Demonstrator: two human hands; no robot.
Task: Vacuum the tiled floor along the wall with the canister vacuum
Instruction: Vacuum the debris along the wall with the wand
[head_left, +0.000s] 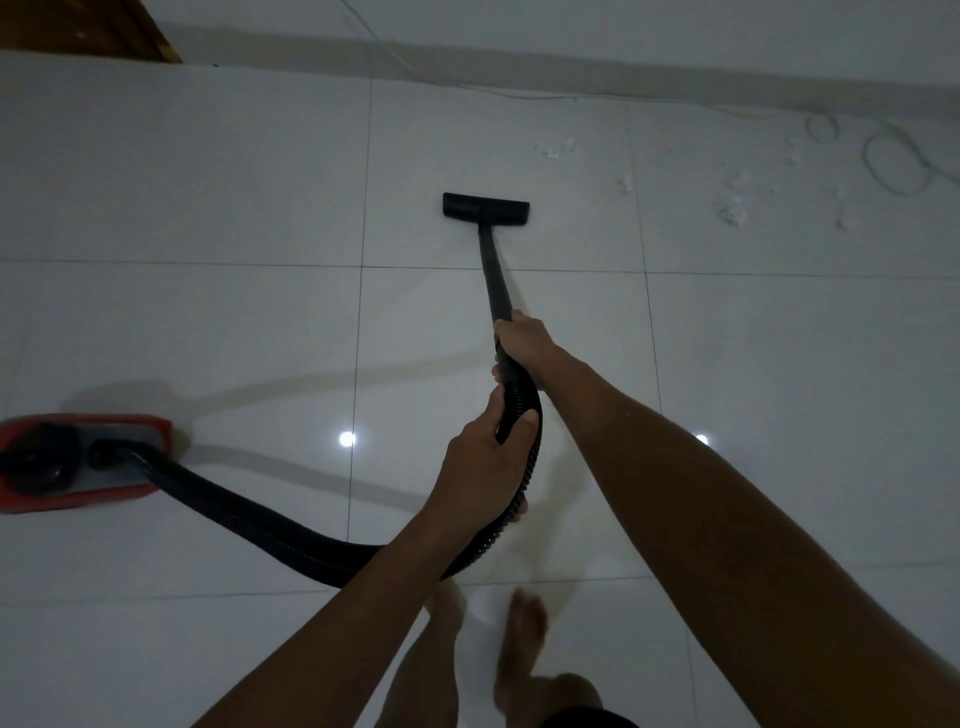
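On the far left the red canister vacuum (78, 462) sits on the tiled floor (208, 182), its ribbed hose (249, 514) curving low across the tiles toward me. I judge that a long forward reach could tug the hose taut and drag or tip the canister. My left hand (483, 457) has its fingers wrapped around the hose end; my right hand (522, 340) is clamped on the black wand (493, 275) just ahead of it. The floor head (485, 206) lies flat, well short of the wall (571, 57). To its right, white debris (732, 208) is scattered, and a thin looped wire (896, 158) lies beside it. Sweeping there, the head could suck in or snag that wire.
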